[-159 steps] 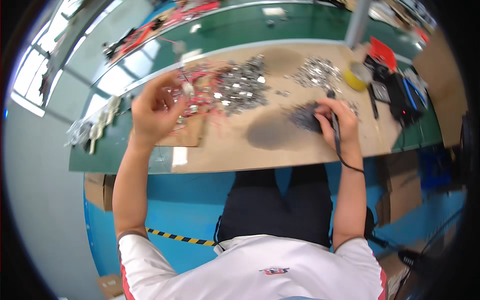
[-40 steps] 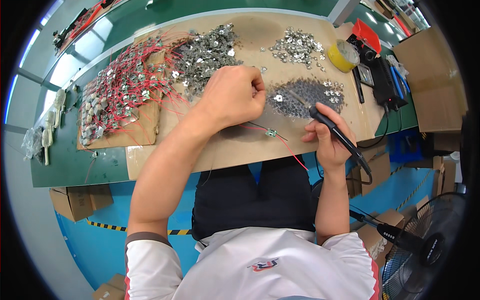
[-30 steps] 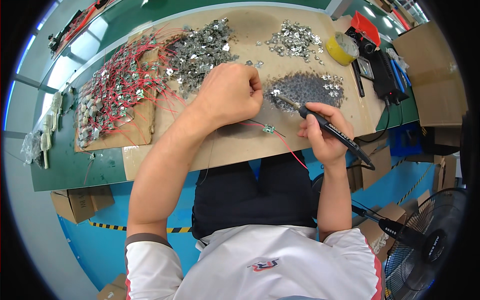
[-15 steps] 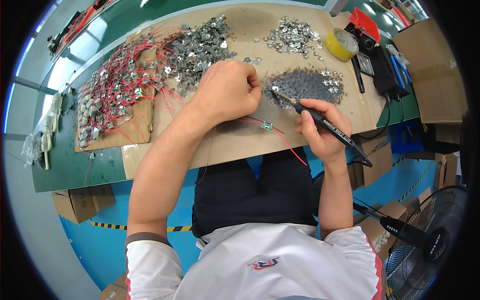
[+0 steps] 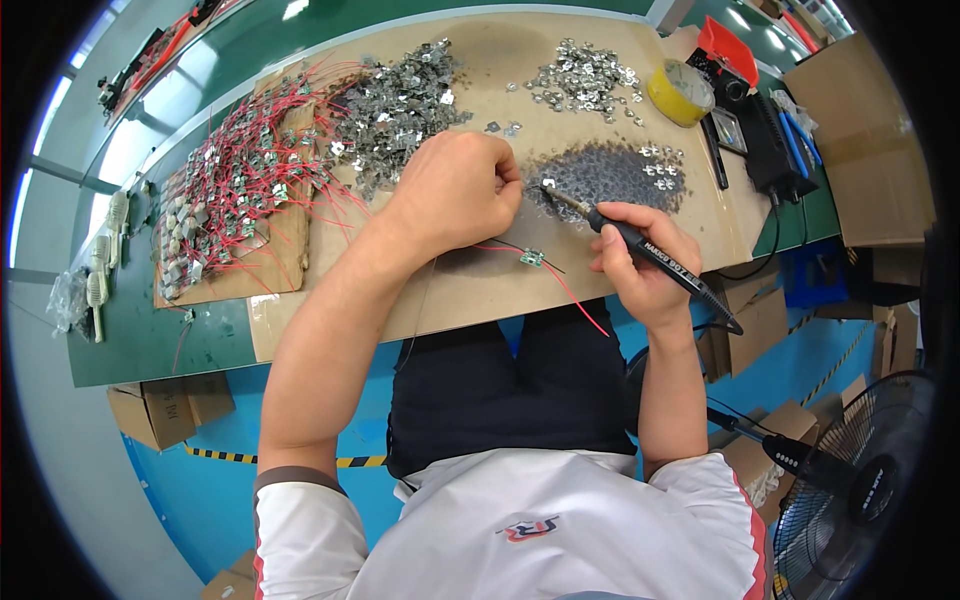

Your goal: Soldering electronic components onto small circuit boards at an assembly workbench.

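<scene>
Lying on the brown cardboard work surface [image 5: 640, 240], the small green circuit board with red wire leads [image 5: 531, 258] sits between our two hands, just below the left fist and at about nine o'clock from the right one. Its red lead trails away toward five o'clock, off the cardboard's near edge and over our lap. Our left hand [image 5: 455, 190] is the nearer of the two; it is curled into a loose fist, knuckles up, with the wire running in beneath it, though we cannot tell whether the hidden fingertips pinch the wire or merely press it down. Our right hand [image 5: 645, 262] is clenched, pen-fashion, around the black-handled soldering iron [image 5: 640, 242], whose long axis runs from four o'clock up to ten o'clock. Its metal tip hovers over the dark scorched patch of loose metal pieces [image 5: 610, 175], close to the left thumb and just above the board at roughly twelve o'clock from it; tip and board look apart.

Farther out, at ten o'clock, a heap of silvery metal clips [image 5: 395, 100] spreads beside a tangle of finished red-wired boards on a cardboard sheet [image 5: 235, 190]. At one o'clock we see a second scatter of metal clips [image 5: 585, 75] and a yellow tape roll [image 5: 680, 92]. A black floor fan [image 5: 865, 480] stands at four o'clock.
</scene>
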The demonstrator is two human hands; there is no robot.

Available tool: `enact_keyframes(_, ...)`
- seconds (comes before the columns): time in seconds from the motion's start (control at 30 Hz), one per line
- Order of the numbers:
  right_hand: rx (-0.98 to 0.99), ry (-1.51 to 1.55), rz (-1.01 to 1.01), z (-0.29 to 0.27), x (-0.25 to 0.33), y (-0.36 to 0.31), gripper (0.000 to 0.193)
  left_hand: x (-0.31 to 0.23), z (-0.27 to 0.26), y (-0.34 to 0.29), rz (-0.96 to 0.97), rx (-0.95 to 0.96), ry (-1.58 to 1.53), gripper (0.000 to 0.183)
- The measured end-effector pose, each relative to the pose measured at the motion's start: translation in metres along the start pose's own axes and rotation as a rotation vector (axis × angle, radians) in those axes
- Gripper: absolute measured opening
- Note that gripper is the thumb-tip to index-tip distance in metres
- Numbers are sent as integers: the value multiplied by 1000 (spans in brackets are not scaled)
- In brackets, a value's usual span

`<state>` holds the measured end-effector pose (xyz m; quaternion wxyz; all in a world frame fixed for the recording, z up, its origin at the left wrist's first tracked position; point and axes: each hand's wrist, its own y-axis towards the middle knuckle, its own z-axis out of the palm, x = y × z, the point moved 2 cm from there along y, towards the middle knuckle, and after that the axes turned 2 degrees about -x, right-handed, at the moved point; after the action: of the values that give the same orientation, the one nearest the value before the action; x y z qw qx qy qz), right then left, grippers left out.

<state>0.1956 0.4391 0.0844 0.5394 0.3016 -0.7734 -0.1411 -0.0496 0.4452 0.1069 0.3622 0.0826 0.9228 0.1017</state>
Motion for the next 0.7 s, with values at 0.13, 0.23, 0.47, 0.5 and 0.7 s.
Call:
enact_keyframes(0.13,17,7,1,-2,4,-1,21,-2,-2,-1,-29,11,-5,13)
enact_keyframes(0.23,-41,190,186,-12,6,1,23,1,-1,1,-9,-3,-32,13)
enact_keyframes(0.47,196,-18,140,-2,80,33,36,1,-10,1,-77,-83,-100,16)
enact_keyframes(0.5,242,-85,165,4,84,31,50,9,-7,1,-173,-67,-215,16)
enact_keyframes(0.7,238,16,269,13,68,7,42,1,-16,3,-367,97,-581,17)
